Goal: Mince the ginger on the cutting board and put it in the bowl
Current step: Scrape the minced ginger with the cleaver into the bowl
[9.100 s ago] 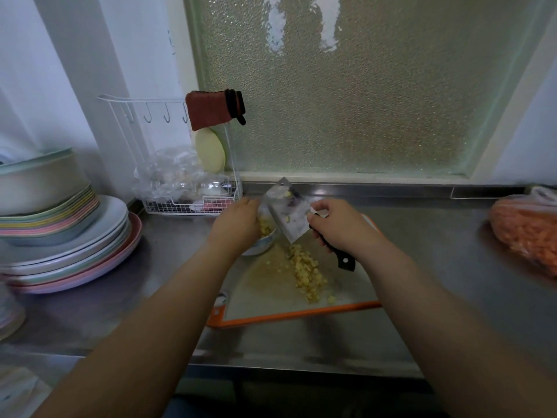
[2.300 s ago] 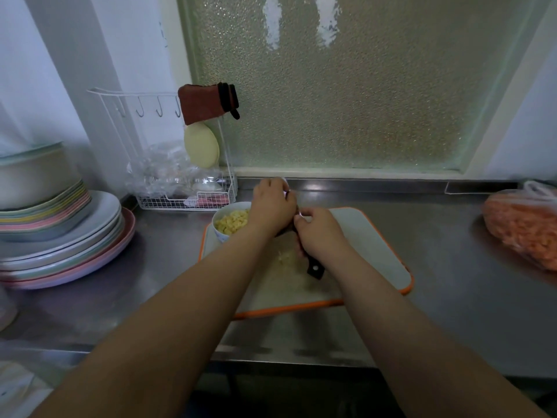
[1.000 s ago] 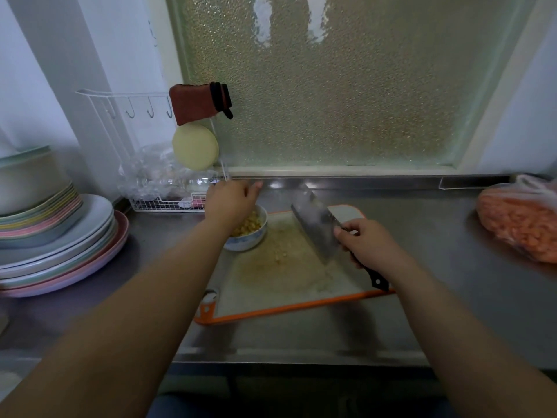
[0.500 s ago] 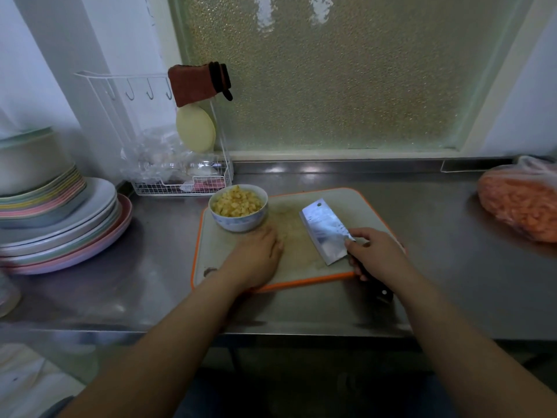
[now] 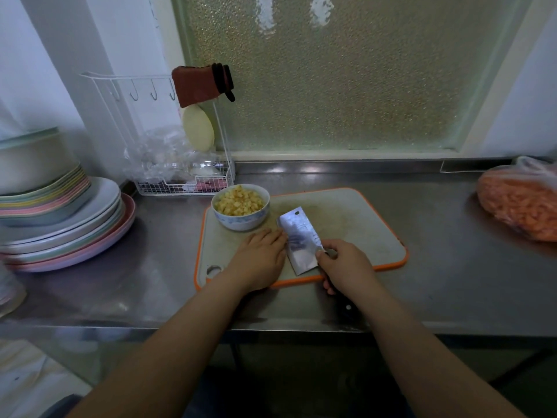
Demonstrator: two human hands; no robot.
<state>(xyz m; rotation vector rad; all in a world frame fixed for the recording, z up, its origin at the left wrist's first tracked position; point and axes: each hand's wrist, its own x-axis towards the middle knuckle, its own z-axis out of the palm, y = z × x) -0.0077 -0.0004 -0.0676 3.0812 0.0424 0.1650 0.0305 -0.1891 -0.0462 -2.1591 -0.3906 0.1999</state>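
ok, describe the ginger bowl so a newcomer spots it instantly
Start at the orange-rimmed cutting board on the steel counter. At its far-left corner stands a small white ceramic bowl, heaped with yellow diced ginger; the only filled dish here.

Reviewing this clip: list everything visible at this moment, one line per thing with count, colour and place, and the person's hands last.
Orange-rimmed grey cutting board: one, on the steel counter, centre.
Small white bowl of minced yellow ginger: one, on the board's far left corner.
Steel cleaver with dark handle: one, blade flat on the board's near edge.
Stainless steel counter: one, grey, across the view.
Stack of pastel plates and bowls: one stack, far left.
White wire rack: one, behind the bowl, holding clear plastic bags.
Red-brown cloth: one, hung on the rack.
Pale round disc: one, under the cloth.
Clear bag of orange pieces: one, far right.
Frosted window: one, greenish, behind.
Left hand: flat on the board beside the blade.
Right hand: grips the cleaver.
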